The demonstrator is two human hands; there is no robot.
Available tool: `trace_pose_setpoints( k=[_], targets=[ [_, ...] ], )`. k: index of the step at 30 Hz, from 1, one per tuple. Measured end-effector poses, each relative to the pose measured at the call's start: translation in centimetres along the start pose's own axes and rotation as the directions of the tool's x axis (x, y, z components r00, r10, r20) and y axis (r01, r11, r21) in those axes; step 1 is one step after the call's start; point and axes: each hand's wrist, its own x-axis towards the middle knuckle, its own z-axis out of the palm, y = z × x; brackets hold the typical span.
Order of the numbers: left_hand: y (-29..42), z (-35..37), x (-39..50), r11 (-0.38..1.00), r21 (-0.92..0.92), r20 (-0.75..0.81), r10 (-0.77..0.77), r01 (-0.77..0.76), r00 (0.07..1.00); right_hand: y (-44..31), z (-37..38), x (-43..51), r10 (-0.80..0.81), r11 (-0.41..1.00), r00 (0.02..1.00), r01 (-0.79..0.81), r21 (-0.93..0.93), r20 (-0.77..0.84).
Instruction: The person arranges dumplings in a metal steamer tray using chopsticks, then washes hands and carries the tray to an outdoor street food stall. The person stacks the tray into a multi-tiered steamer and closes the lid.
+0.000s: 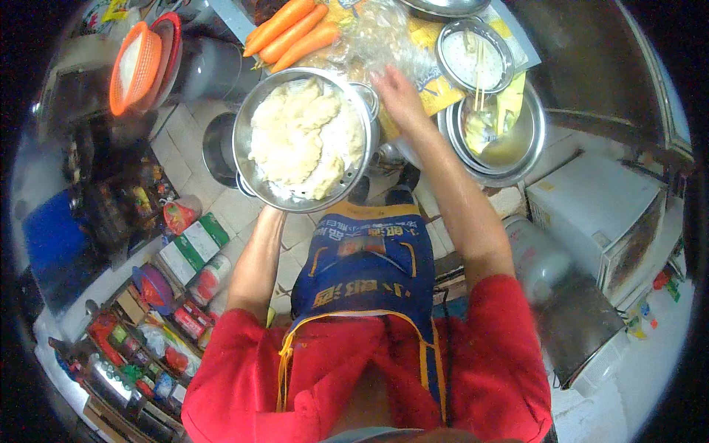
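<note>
A round metal steamer basket [239,160] with loop handles is in front of me, above the floor by the table's near edge. Lumps of a pale, dough-like mass [293,133] fill most of it, and a few holes show at its lower right. My left forearm [257,260] runs up beneath the basket and supports it from below; the left hand itself is hidden underneath. Just right of the basket's handle, my right hand [396,94] reaches over the table with fingers slightly apart and nothing visible in it. Crumpled clear plastic film [382,41] lies by its fingertips.
Several carrots [299,33] lie at the table's left. To the right are a metal bowl [473,55] with white contents and chopsticks [481,77], above nested metal basins [540,133]. A dark pot [219,149] stands lower left of the table, and orange baskets [135,69] farther left.
</note>
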Motion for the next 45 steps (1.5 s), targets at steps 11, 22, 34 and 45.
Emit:
trace_pose_setpoints(
  k=[11,22,34,45],
  targets=[
    [0.4,1.3,0.9,0.999,-0.014,0.054,0.037,-0.036,0.998,1.1,1.9,-2.8,-0.068,0.978,0.985,0.034,0.205,0.160],
    [-0.1,-2.6,-3.2,0.999,0.042,0.012,-0.002,0.002,1.000,-0.5,3.9,-6.4,-0.075,0.990,0.995,0.066,-0.121,-0.069],
    [-1.2,-4.9,-10.1,0.994,0.106,0.070,-0.032,0.024,0.997,-2.2,1.1,-15.9,0.013,0.959,0.966,-0.086,0.271,0.259],
    [0.7,9.3,-11.1,0.949,0.282,0.451,-0.004,-0.138,0.892,0.9,-10.8,-29.2,0.234,0.678,0.971,-0.123,0.724,-0.055]
  ],
)
